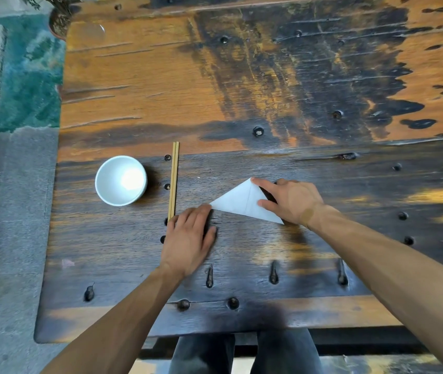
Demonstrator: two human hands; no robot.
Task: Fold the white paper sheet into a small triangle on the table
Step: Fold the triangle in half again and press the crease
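Left hand (189,234), fingers flat, is rested at the near-left tip of the white paper sheet (238,202), a triangle on the table (242,252). Right hand (290,199), fingers extended, is pressed on its right flap; firm, outward creasing is advised.

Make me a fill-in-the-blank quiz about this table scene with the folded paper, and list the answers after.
1. The white paper is already folded into a ____ shape.
2. The chopsticks lie between the paper and the white ____.
3. The right hand touches the paper's top corner with its ____ finger.
4. The left hand lies flat on the ____, fingertips at the paper's left corner.

Answers: triangle; bowl; index; table
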